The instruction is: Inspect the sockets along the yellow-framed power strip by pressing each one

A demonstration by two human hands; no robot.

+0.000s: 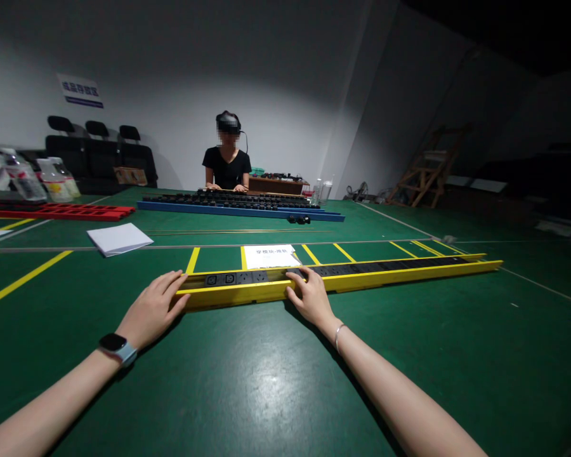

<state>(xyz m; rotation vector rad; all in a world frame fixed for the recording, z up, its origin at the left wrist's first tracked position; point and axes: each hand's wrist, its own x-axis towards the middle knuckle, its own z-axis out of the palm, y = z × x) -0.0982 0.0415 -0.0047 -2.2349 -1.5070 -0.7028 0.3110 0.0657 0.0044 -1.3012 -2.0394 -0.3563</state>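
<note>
A long yellow rail (247,294) lies across the green table, with black socket modules (252,277) set in its channel. Between the modules near its left part and the longer row further right, a gap shows. My left hand (156,306) grips the rail's left end, thumb on the near side and fingers over the top. At the right edge of the gap, my right hand (310,297) has its fingertips on a black module in the channel and its thumb against the near wall.
Behind the rail lie a printed label (271,256), folded white paper (120,239) and thin rods. Farther back are blue rails (238,211) with black parts, red rails (85,211) and bottles (23,174). A person (227,165) sits across the table (247,393).
</note>
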